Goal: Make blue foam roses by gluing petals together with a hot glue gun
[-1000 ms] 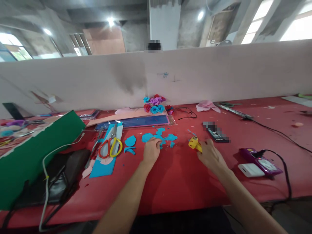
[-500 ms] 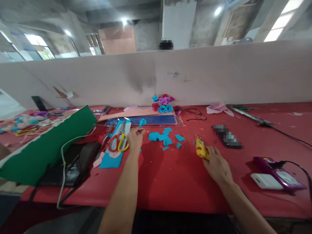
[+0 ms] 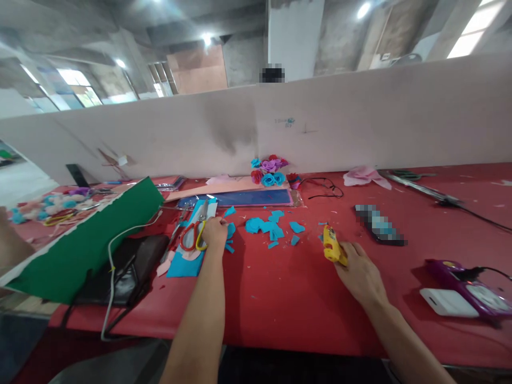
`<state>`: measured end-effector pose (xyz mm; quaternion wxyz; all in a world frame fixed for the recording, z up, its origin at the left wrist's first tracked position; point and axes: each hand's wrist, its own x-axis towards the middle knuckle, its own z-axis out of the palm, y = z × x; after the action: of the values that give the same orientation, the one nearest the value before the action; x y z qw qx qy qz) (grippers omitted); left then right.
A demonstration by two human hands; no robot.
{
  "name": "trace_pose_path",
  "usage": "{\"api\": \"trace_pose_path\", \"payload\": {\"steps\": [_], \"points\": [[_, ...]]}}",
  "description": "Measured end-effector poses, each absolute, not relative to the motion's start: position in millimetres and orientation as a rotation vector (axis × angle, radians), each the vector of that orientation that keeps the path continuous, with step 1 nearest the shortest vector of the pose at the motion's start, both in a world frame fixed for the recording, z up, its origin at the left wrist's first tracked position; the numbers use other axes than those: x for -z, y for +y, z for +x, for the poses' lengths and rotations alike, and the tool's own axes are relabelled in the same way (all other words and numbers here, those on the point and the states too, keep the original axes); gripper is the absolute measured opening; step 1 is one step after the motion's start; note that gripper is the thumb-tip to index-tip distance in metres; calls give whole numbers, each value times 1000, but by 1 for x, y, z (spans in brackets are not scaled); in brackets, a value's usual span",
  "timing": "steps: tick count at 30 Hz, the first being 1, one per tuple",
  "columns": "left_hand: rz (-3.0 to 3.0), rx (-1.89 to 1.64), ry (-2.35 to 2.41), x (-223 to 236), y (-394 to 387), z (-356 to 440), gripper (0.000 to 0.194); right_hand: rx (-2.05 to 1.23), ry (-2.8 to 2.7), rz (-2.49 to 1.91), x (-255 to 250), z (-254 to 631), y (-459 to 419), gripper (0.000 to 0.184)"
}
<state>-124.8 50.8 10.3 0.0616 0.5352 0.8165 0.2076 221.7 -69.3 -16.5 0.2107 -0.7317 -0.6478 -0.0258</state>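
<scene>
My left hand (image 3: 216, 232) is closed at the right side of the scissors (image 3: 201, 234) with the yellow handle, its fingertips pointing down by small blue paper pieces (image 3: 231, 230). What the fingers pinch is hidden. My right hand (image 3: 358, 269) is wrapped round a yellow glue gun (image 3: 333, 246), whose front end points away from me. Between the hands lies a loose cluster of blue crepe paper petals (image 3: 264, 226). Under the scissors is a folded blue paper sheet (image 3: 182, 268). A bunch of red, purple and blue paper flowers (image 3: 270, 169) stands against the partition.
A green board (image 3: 86, 250) leans at the left beside a black bag (image 3: 144, 266) with a white cable. On the right are a phone (image 3: 380, 226), a purple power strip (image 3: 484, 293) and a white adapter (image 3: 448, 303). Another person's arm (image 3: 14, 245) shows at the left edge.
My left hand has lowered and moved slightly left; the blue paper bud that stood up from its fingers no longer shows there. My right hand still holds the glue gun at about the same spot.
</scene>
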Motion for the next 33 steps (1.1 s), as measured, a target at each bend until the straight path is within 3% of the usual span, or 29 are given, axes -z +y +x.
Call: {"api": "trace_pose_path", "payload": {"steps": [5, 11, 18, 25, 28, 30, 33], "points": [[1682, -568, 2389, -13, 51, -132, 27, 117, -1815, -2076, 17, 224, -70, 23], [1695, -390, 2341, -15, 50, -135, 15, 121, -1776, -2095, 16, 225, -70, 27], [1705, -393, 2325, -20, 45, -128, 15, 35, -1736, -2038, 19, 227, -67, 36], [1438, -1120, 2149, -14, 50, -130, 10, 200, -1838, -1794, -14, 203, -73, 44], [1334, -1215, 1941, -14, 51, -117, 10, -33, -1804, -1488, -26, 169, -60, 35], [1291, -1215, 1772, -15, 49, -105, 10, -370, -1710, -1359, -27, 140, -42, 24], [1117, -1240, 1338, -16, 43, -85, 17, -935, -1496, -1222, -17, 102, -11, 26]]}}
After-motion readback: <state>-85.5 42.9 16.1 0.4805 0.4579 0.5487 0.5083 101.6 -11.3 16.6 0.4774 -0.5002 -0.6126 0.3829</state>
